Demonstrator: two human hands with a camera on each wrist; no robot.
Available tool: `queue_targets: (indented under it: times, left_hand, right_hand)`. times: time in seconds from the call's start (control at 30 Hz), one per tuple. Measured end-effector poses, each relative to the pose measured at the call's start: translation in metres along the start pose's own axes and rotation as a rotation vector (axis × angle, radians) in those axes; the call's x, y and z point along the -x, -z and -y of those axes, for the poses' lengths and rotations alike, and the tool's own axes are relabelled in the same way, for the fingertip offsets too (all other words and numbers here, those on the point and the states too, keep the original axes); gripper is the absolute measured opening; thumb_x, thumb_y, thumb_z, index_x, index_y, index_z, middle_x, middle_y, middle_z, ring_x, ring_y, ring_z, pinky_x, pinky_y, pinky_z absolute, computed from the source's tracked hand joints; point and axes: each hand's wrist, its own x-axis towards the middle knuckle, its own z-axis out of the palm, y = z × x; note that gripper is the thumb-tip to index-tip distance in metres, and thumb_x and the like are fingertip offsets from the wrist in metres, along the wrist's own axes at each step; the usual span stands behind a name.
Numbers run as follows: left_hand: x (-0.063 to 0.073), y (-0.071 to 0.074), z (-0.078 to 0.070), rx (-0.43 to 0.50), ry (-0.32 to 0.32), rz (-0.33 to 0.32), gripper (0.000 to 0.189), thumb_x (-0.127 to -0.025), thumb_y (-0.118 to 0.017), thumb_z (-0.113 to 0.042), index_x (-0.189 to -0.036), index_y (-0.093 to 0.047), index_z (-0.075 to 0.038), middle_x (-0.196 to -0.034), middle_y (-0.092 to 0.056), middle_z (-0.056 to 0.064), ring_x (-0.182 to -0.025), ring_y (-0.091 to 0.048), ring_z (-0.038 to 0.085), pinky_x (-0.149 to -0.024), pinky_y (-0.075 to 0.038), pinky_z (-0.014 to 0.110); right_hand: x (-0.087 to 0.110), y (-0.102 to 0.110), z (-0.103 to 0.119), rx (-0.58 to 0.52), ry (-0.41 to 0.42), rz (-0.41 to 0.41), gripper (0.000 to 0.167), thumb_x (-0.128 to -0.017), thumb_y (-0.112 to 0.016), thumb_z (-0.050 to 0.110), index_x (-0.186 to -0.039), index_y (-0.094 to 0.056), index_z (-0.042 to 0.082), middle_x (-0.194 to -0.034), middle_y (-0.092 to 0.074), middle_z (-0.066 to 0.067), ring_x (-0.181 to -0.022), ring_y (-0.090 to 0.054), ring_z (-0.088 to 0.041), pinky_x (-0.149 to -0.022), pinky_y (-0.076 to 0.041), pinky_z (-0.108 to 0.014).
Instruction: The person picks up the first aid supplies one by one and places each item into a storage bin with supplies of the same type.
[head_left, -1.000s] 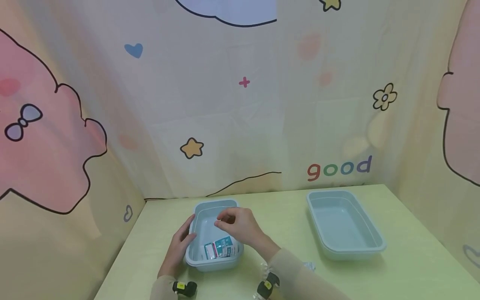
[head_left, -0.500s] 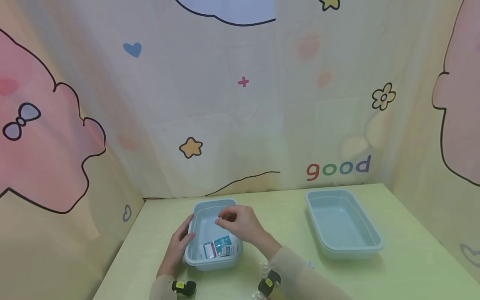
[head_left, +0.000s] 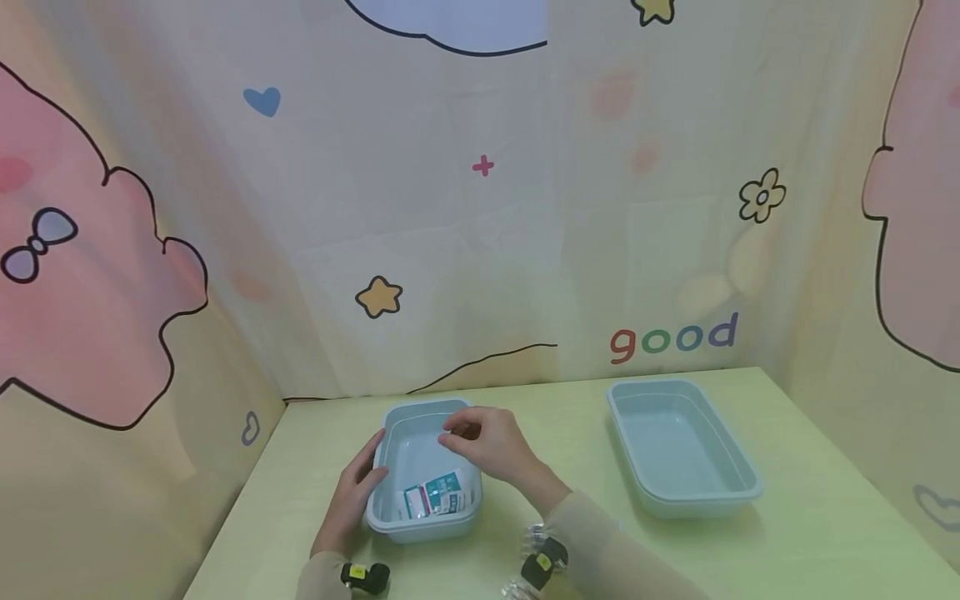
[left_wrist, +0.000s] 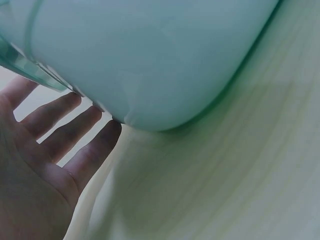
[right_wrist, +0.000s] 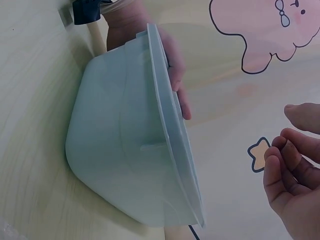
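Observation:
A pale blue plastic basin stands at the left of the table. My left hand grips its left side, the thumb over the rim and the other fingers along the outer wall, as the left wrist view shows. Inside, at the near end, lie small packets printed teal and white with a pink stripe. Over the basin's right side hovers my right hand, its fingers loosely curled. In the right wrist view the right thumb stands apart from the fingertips, and nothing shows between them.
A second pale blue basin stands at the right of the table, with nothing visible inside. Clear plastic-looking items lie on the table beneath my right forearm, partly hidden by it. A printed curtain hangs behind the table.
The right hand has risen slightly, still over the basin. The whole view has shifted a little. The left hand, the basin and the packets in it look the same.

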Motion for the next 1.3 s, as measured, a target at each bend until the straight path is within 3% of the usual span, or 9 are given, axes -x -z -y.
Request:
queue_targets:
  times: [0.2, 0.43, 1.3]
  left_hand:
    - [0.012, -0.002, -0.025, -0.015, 0.004, 0.013, 0.056, -0.101, -0.050, -0.018, -0.154, -0.031, -0.020, -0.161, -0.024, 0.009, -0.147, -0.023, 0.037, -0.114, -0.026, 0.058]
    - [-0.002, 0.001, 0.003, -0.009, -0.003, -0.007, 0.054, -0.101, -0.050, -0.024, -0.151, -0.033, -0.032, -0.161, -0.025, 0.004, -0.148, -0.024, 0.035, -0.114, -0.027, 0.058]
    - [-0.001, 0.000, 0.003, -0.004, -0.010, -0.005, 0.055, -0.100, -0.051, -0.027, -0.151, -0.034, -0.031, -0.161, -0.026, 0.004, -0.147, -0.026, 0.035, -0.113, -0.030, 0.057]
  right_hand:
    - [0.001, 0.005, 0.003, 0.001, 0.007, -0.004, 0.020, -0.088, -0.072, 0.025, -0.100, -0.074, 0.010, -0.086, -0.070, 0.004, -0.076, -0.062, -0.009, -0.068, -0.054, -0.020]
    - [0.003, 0.015, 0.006, 0.007, 0.031, -0.027, 0.015, -0.088, -0.071, 0.022, -0.099, -0.073, 0.012, -0.086, -0.070, 0.004, -0.077, -0.063, -0.009, -0.070, -0.055, -0.019]
    - [0.014, 0.039, 0.013, -0.005, -0.005, -0.064, 0.017, -0.087, -0.073, 0.020, -0.102, -0.073, 0.014, -0.091, -0.070, 0.003, -0.081, -0.063, -0.011, -0.074, -0.055, -0.020]
